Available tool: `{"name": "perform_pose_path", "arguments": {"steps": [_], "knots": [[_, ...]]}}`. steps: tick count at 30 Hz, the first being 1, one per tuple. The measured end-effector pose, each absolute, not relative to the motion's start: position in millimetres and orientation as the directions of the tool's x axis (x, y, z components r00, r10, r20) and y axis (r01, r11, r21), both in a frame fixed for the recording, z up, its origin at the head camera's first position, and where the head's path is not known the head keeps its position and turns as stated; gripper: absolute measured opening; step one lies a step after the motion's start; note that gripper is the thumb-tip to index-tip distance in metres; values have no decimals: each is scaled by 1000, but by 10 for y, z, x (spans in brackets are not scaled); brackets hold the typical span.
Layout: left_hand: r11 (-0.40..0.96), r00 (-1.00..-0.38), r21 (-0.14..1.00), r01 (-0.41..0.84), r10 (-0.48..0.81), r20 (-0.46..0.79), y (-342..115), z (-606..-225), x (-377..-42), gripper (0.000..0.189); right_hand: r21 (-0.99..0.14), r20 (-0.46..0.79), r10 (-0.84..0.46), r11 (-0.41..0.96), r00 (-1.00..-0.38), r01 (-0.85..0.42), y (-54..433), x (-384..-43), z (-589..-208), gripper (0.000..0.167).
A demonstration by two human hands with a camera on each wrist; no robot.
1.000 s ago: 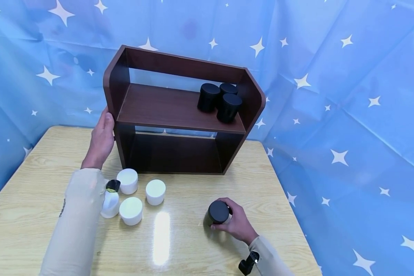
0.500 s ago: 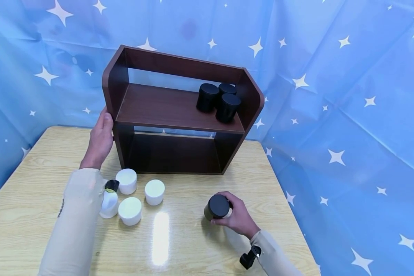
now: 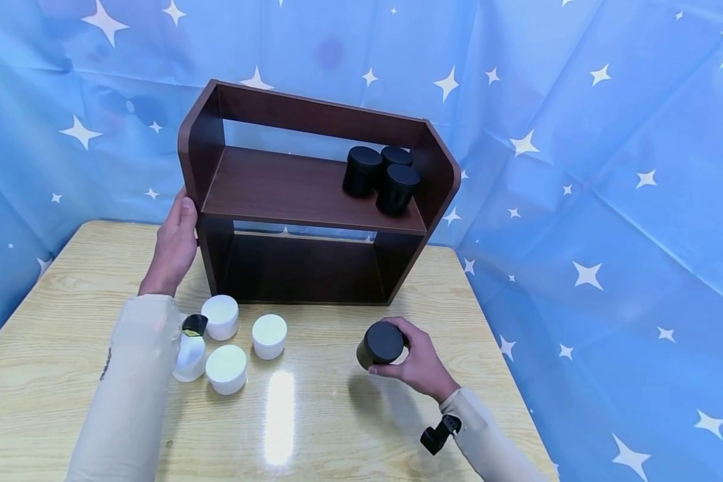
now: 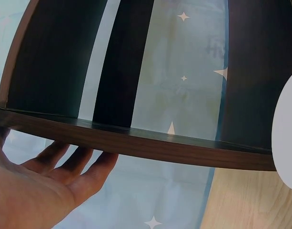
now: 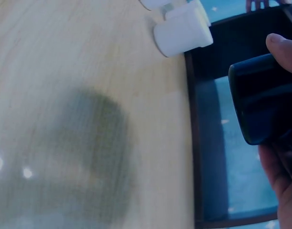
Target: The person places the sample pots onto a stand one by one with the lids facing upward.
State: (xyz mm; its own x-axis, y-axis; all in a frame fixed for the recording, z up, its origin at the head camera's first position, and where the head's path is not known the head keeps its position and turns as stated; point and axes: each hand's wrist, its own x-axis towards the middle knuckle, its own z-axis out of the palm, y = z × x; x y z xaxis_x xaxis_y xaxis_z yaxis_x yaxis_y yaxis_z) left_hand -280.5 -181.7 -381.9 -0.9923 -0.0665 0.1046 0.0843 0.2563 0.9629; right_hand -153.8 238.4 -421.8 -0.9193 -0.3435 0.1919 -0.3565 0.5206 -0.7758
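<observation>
My right hand (image 3: 422, 365) grips a black lidded jar (image 3: 383, 343) between thumb and fingers, holding it above the table with its shadow below. The right wrist view shows the black jar (image 5: 262, 100) tilted, with the thumb on one side and fingers on the other. My left hand (image 3: 177, 244) rests against the outer left side of a dark brown two-tier shelf (image 3: 277, 184). In the left wrist view its fingers (image 4: 95, 174) lie extended against the side panel. Several white jars, one of them a white jar (image 3: 270, 335), stand on the table near the left forearm.
Three black jars (image 3: 397, 187) stand together at the right end of the shelf's upper tier. The wooden table (image 3: 313, 428) carries everything. A blue star-patterned cloth (image 3: 566, 201) hangs behind and to the right.
My right hand has lifted the black jar off the table and moved it slightly toward the shelf. My left hand stays against the shelf's side.
</observation>
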Motion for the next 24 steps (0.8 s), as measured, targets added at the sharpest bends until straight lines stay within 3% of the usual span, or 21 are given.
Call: {"name": "perform_pose_path", "arguments": {"steps": [8,24], "knots": [[250,-992,964,89,-65,109,-1817,-3818,-2801,55,-786,203,-314,513,-927,-346,2470,-1690,-4319,72],[242,-994,967,80,-58,97,-1819,-3802,-2794,55,-777,252,-249,524,-935,-349,2467,-1887,-3978,69]]}}
